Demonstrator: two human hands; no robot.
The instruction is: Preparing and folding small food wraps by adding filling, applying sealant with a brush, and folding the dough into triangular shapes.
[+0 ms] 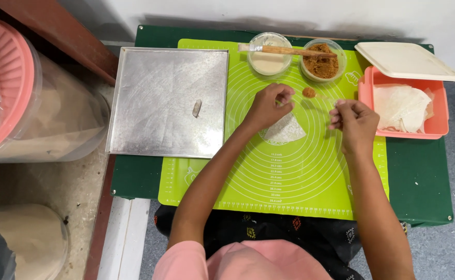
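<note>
Tubs [35, 103]: far left, off the table, clear plastic with a pink lid.

Tray [168, 101]: square metal, at the table's left end, its right rim overlapping the mat's left border. One small rolled piece [197, 108] lies near its middle; the rest of its surface is bare.

Mat [289, 176]: green, ringed; its near half lies open right up to the front edge.

Left hand [269, 106]: palm down over the wrapper [285, 129], fingertips pinched together; what they grip cannot be told. The forearm crosses the mat diagonally.

Wrapper: white, fan-shaped, at the mat's centre, partly under that hand.

Bowls: pale paste [269, 61] and brown filling [322, 65], at the mat's far edge, a brush [284, 50] resting across both.

Spoon [310, 93]: holds a brown lump, between the hands.

Right hand [354, 122]: loosely curled, fingertips closed on the spoon's handle end, near the mat's right border.

Box [437, 114]: pink, wrappers inside, lid [403, 59] askew behind, at the table's right end.
</note>
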